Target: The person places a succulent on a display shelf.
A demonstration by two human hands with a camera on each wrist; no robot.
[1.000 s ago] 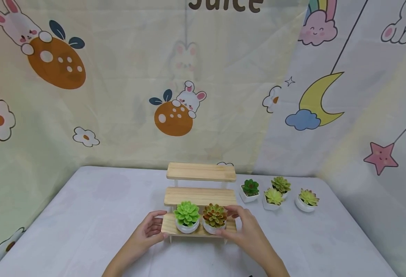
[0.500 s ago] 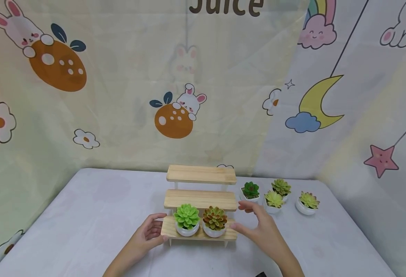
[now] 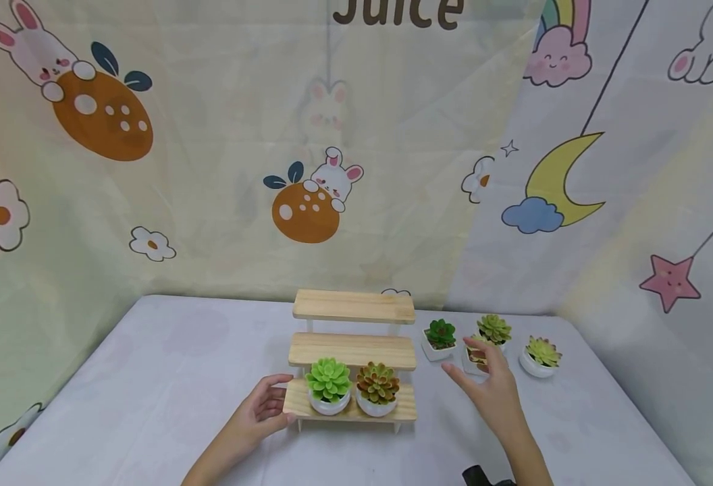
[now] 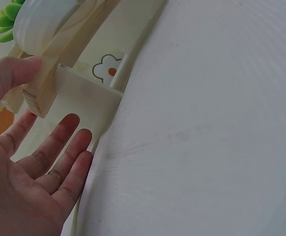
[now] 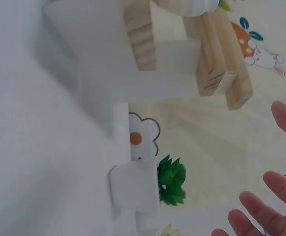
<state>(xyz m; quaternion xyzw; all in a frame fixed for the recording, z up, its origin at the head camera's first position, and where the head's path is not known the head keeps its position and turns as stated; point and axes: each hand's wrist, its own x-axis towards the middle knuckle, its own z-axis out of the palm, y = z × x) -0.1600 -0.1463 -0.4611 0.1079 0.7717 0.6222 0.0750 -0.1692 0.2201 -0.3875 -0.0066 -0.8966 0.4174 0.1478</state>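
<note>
Since the earlier frames the right hand (image 3: 495, 391) has left the brownish-red succulent (image 3: 377, 383), whose pot its fingertips were at a second ago, and on my head feed it now sits over the pale green succulent (image 3: 477, 358) beyond the shelves; the left hand (image 3: 259, 408) has stayed put. I read the right fingers as released: thumb and fingers stand apart with nothing gripped, and leaves show in the gap between them, though from here I can't tell whether any fingertip touches the plant. The left thumb and index finger grasp the end of the lowest shelf (image 3: 298, 398), and my left wrist feed shows the other fingers spread loosely near a white support (image 4: 89, 91). Just right of the left fingers, the bright green succulent (image 3: 329, 379) stands upright on that shelf in a round white pot, with the brownish-red one next along. Farther back from those fingers I see the middle shelf (image 3: 352, 351) and the top shelf (image 3: 353, 307). Just left of the right fingertips is the dark green succulent (image 3: 440, 335); just behind them, the rear green succulent (image 3: 494, 327); off to their right, the round-potted succulent (image 3: 541, 354), all three on the white table (image 3: 210, 364).
</note>
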